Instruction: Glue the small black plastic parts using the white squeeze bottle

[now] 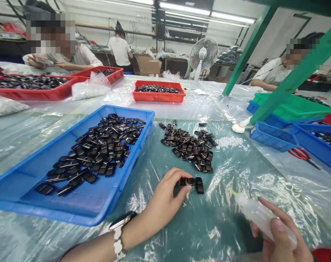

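Observation:
My left hand (165,200) pinches a small black rectangular part (186,181) between thumb and fingers, resting it on the plastic-covered table. A second black part (199,185) lies just to its right. My right hand (280,236) at the lower right grips a clear squeeze bottle (259,216) whose thin yellowish nozzle (233,192) points up-left toward the parts. A loose pile of the same black parts (191,147) lies behind the held part. A blue tray (80,203) with many black parts sits on the left.
Red trays (159,96) of black parts stand farther back, with blue trays (274,136) and a green tray (291,105) at right. Red scissors (302,154) lie by a blue tray. A green frame leg (291,82) slants across the right. Other people sit around the table; a fan (203,54) stands behind.

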Demonstrator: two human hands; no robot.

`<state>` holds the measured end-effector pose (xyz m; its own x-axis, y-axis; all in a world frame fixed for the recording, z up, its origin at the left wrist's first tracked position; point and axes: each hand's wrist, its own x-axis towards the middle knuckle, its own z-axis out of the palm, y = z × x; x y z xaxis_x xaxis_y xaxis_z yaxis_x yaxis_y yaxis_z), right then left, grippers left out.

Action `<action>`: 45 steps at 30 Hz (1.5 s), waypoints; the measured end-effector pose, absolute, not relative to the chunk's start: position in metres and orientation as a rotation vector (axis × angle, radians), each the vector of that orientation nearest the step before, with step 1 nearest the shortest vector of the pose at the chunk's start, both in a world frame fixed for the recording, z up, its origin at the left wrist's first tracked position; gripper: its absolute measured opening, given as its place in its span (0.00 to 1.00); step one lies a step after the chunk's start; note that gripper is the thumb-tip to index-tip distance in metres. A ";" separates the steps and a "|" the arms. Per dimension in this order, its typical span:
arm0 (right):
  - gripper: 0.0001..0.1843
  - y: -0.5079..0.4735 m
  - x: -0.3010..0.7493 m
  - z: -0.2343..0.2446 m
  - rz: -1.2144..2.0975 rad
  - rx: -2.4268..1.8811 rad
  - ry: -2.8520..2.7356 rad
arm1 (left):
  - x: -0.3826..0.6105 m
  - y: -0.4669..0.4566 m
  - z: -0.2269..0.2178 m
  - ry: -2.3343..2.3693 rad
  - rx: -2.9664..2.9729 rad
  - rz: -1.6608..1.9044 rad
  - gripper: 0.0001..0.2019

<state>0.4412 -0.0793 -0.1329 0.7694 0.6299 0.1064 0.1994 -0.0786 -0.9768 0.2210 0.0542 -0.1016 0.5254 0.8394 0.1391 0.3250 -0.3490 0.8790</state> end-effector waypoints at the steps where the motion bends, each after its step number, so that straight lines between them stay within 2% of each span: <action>1: 0.22 -0.078 0.449 -0.134 0.445 -1.590 -0.671 | 0.221 0.056 -0.102 0.977 1.895 0.776 0.07; 5: 0.28 -0.052 0.463 -0.126 0.577 -1.617 -0.771 | 0.222 0.059 -0.102 1.026 1.850 0.797 0.09; 9: 0.31 -0.024 0.458 -0.121 0.520 -1.743 -0.903 | 0.221 0.057 -0.101 1.037 1.849 0.791 0.09; 13: 0.43 -0.030 0.442 -0.123 0.339 -1.894 -0.861 | 0.222 0.054 -0.103 1.039 1.883 0.828 0.08; 15: 0.37 -0.043 0.426 -0.123 0.238 -1.935 -0.840 | 0.223 0.052 -0.105 1.031 1.920 0.857 0.08; 18: 0.14 -0.057 0.398 -0.125 0.247 -1.837 -1.157 | 0.225 0.047 -0.109 1.003 2.006 0.908 0.09; 19: 0.10 -0.058 0.388 -0.127 0.286 -1.749 -1.357 | 0.225 0.045 -0.110 0.991 2.036 0.925 0.10; 23: 0.12 -0.042 0.364 -0.139 0.380 -1.521 -1.785 | 0.225 0.041 -0.111 0.949 2.131 0.966 0.11; 33: 0.15 -0.026 0.374 -0.125 0.630 -1.408 -1.806 | 0.224 0.043 -0.110 0.895 2.167 0.972 0.10; 36: 0.14 -0.027 0.385 -0.120 0.740 -1.393 -1.701 | 0.224 0.042 -0.108 0.853 2.180 0.940 0.12; 41: 0.04 -0.028 0.406 -0.121 0.865 -1.401 -1.312 | 0.223 0.039 -0.106 0.833 2.214 0.913 0.13; 45: 0.08 -0.027 0.414 -0.120 0.983 -1.378 -1.079 | 0.222 0.039 -0.106 0.767 2.263 0.867 0.12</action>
